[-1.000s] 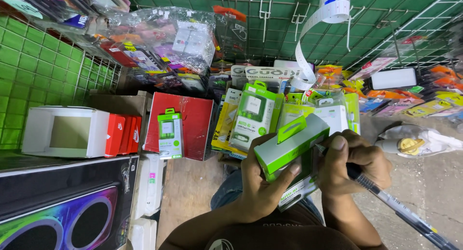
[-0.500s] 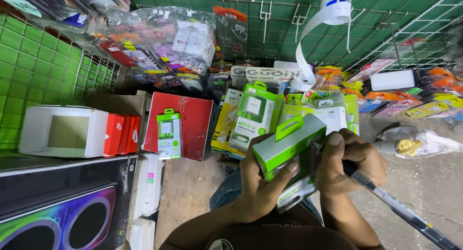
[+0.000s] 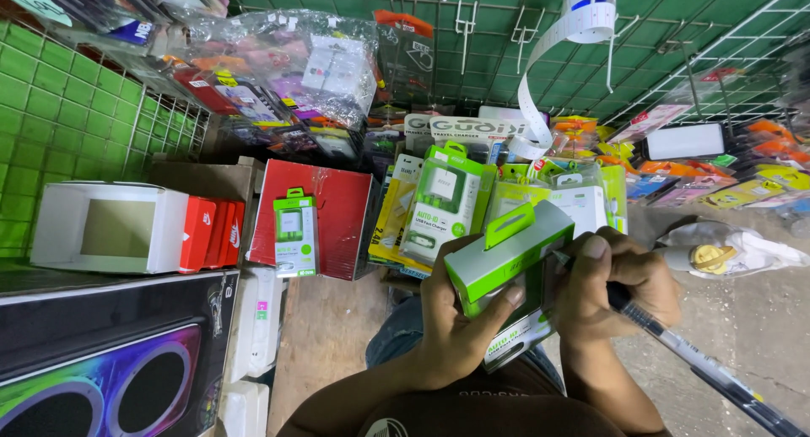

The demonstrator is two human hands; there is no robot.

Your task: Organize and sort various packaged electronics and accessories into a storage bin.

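Note:
My left hand (image 3: 460, 323) grips a green and white charger box (image 3: 504, 251) from below and the left, tilted, with its hang tab up. Under it a second similar box (image 3: 516, 340) shows, pressed against the same hand. My right hand (image 3: 620, 281) holds a black pen (image 3: 700, 365) whose barrel runs down to the lower right. Its fingers touch the right end of the top box, and the pen tip is hidden there.
More green charger boxes (image 3: 443, 196) stand in a row behind, against a red box (image 3: 337, 213). An open white box (image 3: 110, 226) and a black speaker carton (image 3: 110, 361) are at left. A strip of white labels (image 3: 540, 108) hangs from the green wire grid (image 3: 506, 32). Bagged goods lie around.
Both hands and the boxes have risen very slightly; the grip and the pen look the same.

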